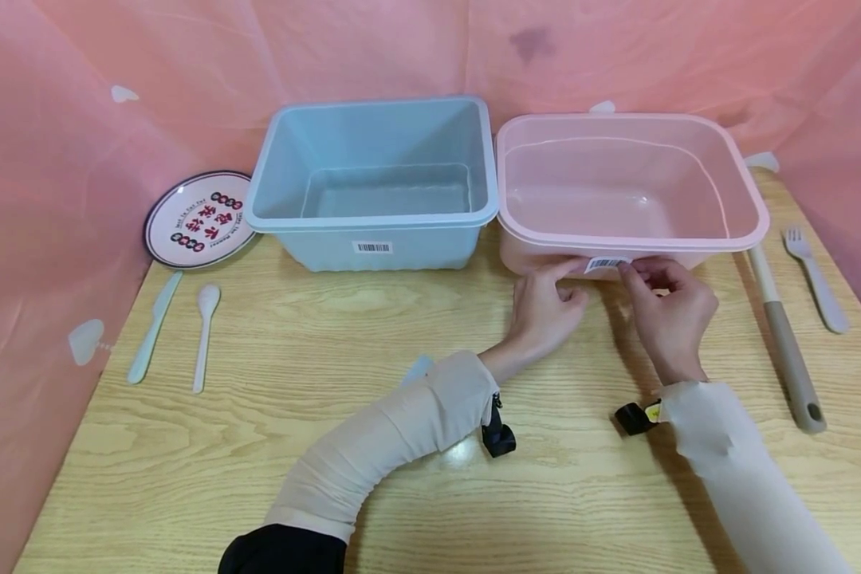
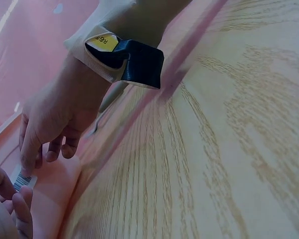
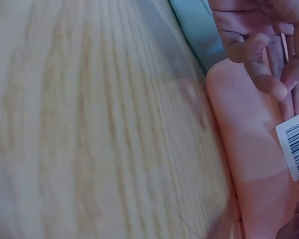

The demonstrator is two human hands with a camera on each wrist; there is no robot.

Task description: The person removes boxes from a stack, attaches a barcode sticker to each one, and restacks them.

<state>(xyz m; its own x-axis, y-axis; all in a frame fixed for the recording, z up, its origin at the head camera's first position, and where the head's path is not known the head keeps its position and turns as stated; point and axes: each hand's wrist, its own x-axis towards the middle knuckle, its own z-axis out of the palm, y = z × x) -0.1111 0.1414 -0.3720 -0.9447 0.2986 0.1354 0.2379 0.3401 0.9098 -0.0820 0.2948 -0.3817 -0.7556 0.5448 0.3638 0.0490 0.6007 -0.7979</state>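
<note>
Left grip [image 1: 545, 307] and right grip [image 1: 663, 307] meet, fingers curled, forearms converging.

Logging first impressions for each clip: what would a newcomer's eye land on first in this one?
Two bins stand side by side at the back of the wooden table: a blue bin and a pink bin. At the pink bin's front wall the left hand and right hand meet over a barcode label, the right hand's fingertips on its edge. Cutlery and a printed plate lie at the sides.
</note>
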